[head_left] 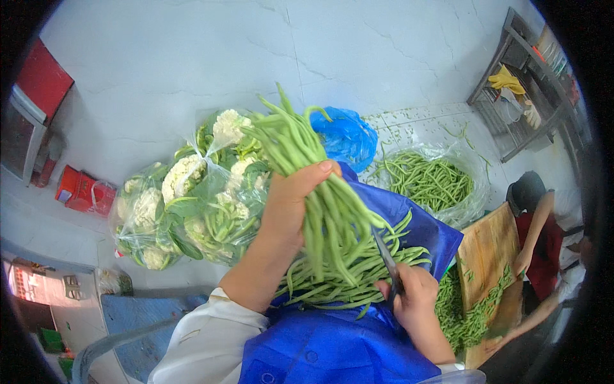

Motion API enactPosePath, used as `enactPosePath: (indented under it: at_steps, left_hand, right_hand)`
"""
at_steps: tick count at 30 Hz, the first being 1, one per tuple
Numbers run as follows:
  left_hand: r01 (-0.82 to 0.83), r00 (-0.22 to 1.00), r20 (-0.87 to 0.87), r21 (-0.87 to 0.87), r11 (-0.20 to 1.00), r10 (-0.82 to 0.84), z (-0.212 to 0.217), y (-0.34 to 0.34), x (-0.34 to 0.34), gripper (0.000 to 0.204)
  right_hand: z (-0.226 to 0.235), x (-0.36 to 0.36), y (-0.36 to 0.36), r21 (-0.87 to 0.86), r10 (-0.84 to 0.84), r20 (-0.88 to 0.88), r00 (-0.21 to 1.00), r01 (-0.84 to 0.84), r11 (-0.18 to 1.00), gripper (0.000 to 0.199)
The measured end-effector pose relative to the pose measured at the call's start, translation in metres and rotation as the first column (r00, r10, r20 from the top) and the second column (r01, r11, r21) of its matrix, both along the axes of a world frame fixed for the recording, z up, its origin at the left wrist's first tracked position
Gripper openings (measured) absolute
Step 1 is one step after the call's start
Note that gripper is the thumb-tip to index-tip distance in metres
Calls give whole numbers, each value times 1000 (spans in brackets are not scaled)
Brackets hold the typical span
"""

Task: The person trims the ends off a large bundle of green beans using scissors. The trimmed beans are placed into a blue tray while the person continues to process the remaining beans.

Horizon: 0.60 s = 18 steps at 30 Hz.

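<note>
My left hand (295,195) is closed round a thick bunch of long green beans (332,217), held up at a slant over my lap. In my right hand (414,291) is a knife (385,253), its dark blade pointing up and toward the lower ends of the bunch. A loose heap of green beans (345,278) lies below both hands on my blue apron (307,345). Part of the heap is hidden behind the held bunch.
Bags of cauliflower (182,179) stand at the left. Beyond the hands are a blue plastic bag (348,137) and a clear bag of beans (432,179). At right, another person's hands (521,262) are near a wooden board (489,249) with cut beans. A metal rack (524,83) stands far right.
</note>
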<state>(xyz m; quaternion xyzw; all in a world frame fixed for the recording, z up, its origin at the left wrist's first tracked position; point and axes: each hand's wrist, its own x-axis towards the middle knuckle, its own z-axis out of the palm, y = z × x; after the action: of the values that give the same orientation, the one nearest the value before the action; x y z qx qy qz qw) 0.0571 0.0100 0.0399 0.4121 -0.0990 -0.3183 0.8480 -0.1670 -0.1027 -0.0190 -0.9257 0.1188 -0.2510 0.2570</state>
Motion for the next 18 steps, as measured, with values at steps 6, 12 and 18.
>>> enactPosePath:
  at_steps: [6, 12, 18]
  left_hand:
    - [82, 810, 575, 82, 993, -115, 17, 45, 46, 59]
    - [368, 641, 588, 331, 869, -494, -8, 72, 47, 66]
    - [409, 601, 511, 464, 785, -615, -11, 73, 42, 63]
  right_hand:
    - [6, -28, -9, 892, 267, -26, 963, -98, 441, 68]
    - [21, 28, -4, 931, 582, 364, 727, -288, -223, 68]
    - [33, 45, -3, 954, 486, 296, 822, -232, -188, 41]
